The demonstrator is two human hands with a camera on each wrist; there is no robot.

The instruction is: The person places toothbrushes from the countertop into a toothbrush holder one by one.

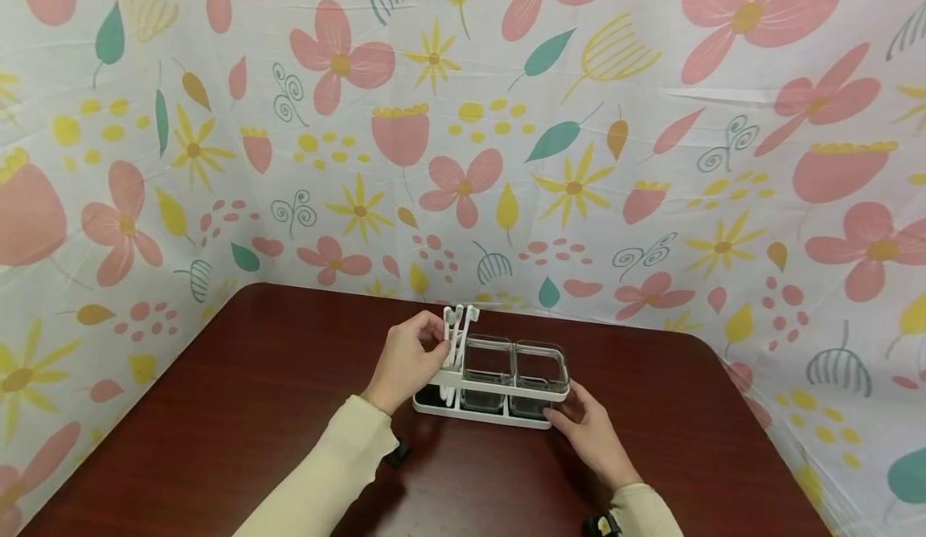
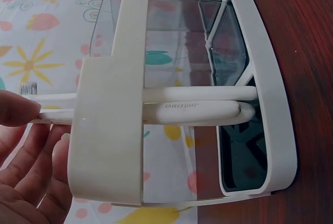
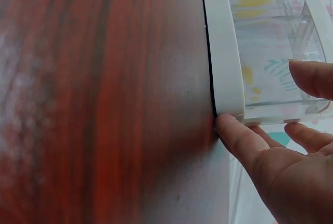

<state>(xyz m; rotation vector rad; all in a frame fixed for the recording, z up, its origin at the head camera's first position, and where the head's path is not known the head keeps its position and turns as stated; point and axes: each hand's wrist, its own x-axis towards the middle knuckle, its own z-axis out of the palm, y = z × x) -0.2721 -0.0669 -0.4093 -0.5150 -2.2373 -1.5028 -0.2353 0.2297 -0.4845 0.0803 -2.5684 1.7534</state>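
A white two-level toothbrush holder [image 1: 501,384] stands on the table, with clear cups [image 1: 541,368] in its middle and right places. White toothbrushes [image 1: 457,344] stand heads up through its left slot, their handle ends down at the dark base insert [image 2: 242,164]. My left hand [image 1: 408,360] pinches a toothbrush between thumb and fingers just above the upper rail. At the holder's right end, my right hand [image 1: 589,432] grips the corner. One of its fingertips [image 3: 229,122] touches the base rim, while other fingers reach behind the clear cup.
The dark red-brown wooden table [image 1: 289,376] extends on both sides of the holder. A white cloth [image 1: 463,119] printed with flowers hangs behind its far edge and along the sides. Black wrist straps [image 1: 602,525] show at both sleeves.
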